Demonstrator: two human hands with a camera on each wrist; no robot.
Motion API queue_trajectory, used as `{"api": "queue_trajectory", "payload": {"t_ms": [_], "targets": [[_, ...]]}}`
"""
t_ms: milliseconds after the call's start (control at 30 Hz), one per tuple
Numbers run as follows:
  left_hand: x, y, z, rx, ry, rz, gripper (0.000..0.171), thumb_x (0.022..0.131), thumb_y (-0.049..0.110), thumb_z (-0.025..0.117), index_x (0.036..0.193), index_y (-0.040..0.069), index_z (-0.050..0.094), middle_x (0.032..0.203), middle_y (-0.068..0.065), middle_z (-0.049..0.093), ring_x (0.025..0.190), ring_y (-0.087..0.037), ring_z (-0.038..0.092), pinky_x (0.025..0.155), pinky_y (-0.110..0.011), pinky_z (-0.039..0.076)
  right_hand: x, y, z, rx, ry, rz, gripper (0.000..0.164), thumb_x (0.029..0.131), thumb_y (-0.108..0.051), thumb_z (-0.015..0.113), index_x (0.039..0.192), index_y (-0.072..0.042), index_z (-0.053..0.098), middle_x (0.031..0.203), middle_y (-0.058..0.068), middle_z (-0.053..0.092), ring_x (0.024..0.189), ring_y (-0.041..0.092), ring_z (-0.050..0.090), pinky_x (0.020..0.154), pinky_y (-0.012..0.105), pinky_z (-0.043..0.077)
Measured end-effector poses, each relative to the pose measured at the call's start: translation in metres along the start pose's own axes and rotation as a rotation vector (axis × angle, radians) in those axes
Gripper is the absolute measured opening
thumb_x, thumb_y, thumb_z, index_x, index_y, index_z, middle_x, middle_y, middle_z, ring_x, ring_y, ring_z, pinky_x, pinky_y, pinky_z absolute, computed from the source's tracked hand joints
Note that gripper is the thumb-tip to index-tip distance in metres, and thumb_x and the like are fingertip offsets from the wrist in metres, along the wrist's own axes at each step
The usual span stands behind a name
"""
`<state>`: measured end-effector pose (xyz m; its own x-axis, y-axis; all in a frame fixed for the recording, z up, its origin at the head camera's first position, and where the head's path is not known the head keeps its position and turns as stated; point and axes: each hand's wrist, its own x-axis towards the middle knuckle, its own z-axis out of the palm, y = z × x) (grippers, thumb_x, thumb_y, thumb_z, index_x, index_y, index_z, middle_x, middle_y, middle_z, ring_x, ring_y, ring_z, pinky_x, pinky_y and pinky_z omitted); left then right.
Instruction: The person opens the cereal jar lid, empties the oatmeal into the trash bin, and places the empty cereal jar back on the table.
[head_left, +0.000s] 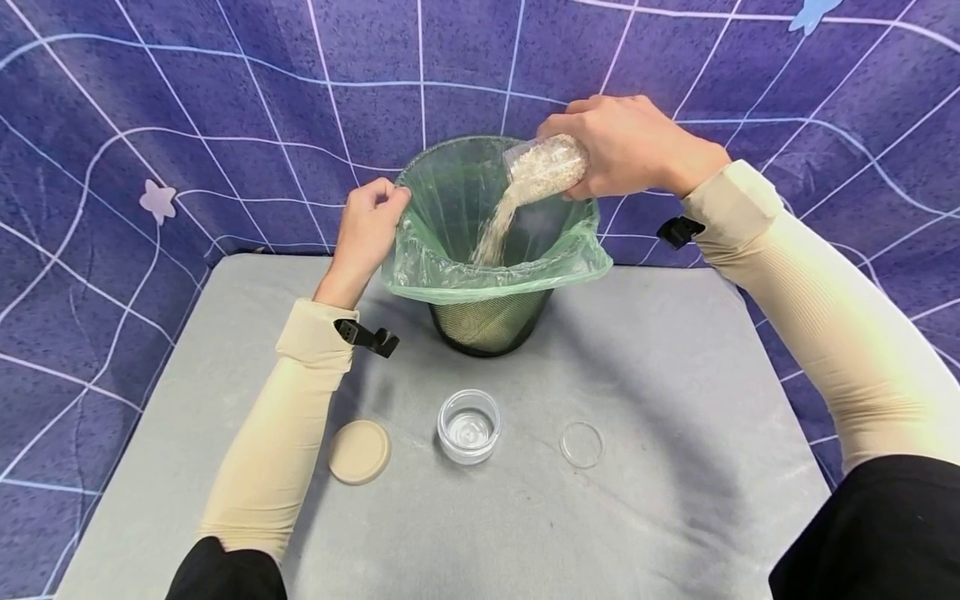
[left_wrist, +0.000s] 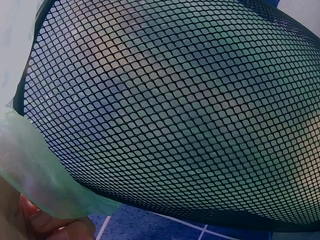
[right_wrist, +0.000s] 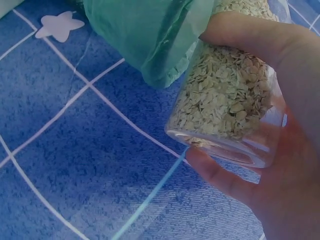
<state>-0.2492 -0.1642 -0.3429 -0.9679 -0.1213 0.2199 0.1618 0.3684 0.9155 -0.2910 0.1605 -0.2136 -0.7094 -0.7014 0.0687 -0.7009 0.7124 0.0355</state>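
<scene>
My right hand (head_left: 618, 142) grips a clear jar (head_left: 553, 162) of rolled oats, tipped with its mouth over the bin. A stream of oats (head_left: 497, 229) falls from it into the green bag (head_left: 487, 279) that lines a black mesh bin (head_left: 486, 323). In the right wrist view the jar (right_wrist: 222, 95) still holds many oats, thumb and fingers around its sides. At the bin's left rim my left hand (head_left: 372, 218) pinches the edge of the bag. The left wrist view is mostly mesh wall (left_wrist: 175, 115), with curled fingertips (left_wrist: 62, 227) below the folded bag (left_wrist: 50, 170).
On the grey cloth-covered table (head_left: 510, 533) before the bin stand a small clear jar (head_left: 469, 427), a round beige lid (head_left: 360, 452) and a thin clear ring (head_left: 601, 446). A blue curtain (head_left: 247, 108) with white lines hangs right behind the bin.
</scene>
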Motion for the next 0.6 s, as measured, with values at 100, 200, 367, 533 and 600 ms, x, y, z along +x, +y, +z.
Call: {"api": "queue_trajectory", "payload": {"t_ms": [100,200,367,533,600], "targets": [[-0.001,0.001,0.000,0.005,0.000,0.001,0.035,0.105,0.029,0.061,0.073,0.018,0.052,0.066,0.008,0.043,0.068,-0.016,0.045,0.064,-0.033,0.035,0.002,-0.001,-0.001,0.007,-0.001,-0.016,0.071,0.079,-0.028,0.092,0.143,-0.021,0.063,0.125,0.013,0.068,0.110,0.044,0.067,0.085,0.074,0.051],[0.000,0.000,-0.001,0.006,-0.001,0.003,0.036,0.105,0.029,0.061,0.073,0.018,0.052,0.064,0.008,0.043,0.068,-0.016,0.045,0.064,-0.033,0.034,0.006,-0.003,-0.001,0.008,-0.001,-0.034,0.071,0.078,-0.027,0.092,0.143,-0.021,0.063,0.125,0.013,0.068,0.112,0.044,0.066,0.086,0.074,0.051],[0.000,0.000,-0.001,-0.001,-0.005,0.005,0.036,0.105,0.029,0.061,0.073,0.017,0.051,0.064,0.009,0.042,0.066,-0.016,0.044,0.063,-0.033,0.034,0.012,-0.005,-0.004,0.006,-0.014,-0.041,0.072,0.078,-0.026,0.093,0.143,-0.021,0.063,0.127,0.013,0.067,0.116,0.044,0.064,0.086,0.074,0.051],[0.001,0.000,-0.001,0.001,-0.003,0.003,0.036,0.106,0.029,0.061,0.073,0.017,0.051,0.065,0.008,0.042,0.066,-0.016,0.043,0.063,-0.033,0.033,0.015,-0.004,-0.006,0.012,-0.018,-0.031,0.072,0.078,-0.025,0.093,0.143,-0.021,0.062,0.127,0.013,0.067,0.117,0.044,0.064,0.084,0.074,0.051],[0.001,-0.001,-0.001,0.005,0.001,0.004,0.036,0.105,0.029,0.061,0.073,0.017,0.051,0.065,0.008,0.042,0.067,-0.016,0.043,0.064,-0.033,0.033,0.016,-0.003,-0.005,0.015,-0.023,-0.031,0.073,0.078,-0.026,0.094,0.143,-0.021,0.062,0.127,0.013,0.067,0.117,0.043,0.064,0.084,0.074,0.051]]}}
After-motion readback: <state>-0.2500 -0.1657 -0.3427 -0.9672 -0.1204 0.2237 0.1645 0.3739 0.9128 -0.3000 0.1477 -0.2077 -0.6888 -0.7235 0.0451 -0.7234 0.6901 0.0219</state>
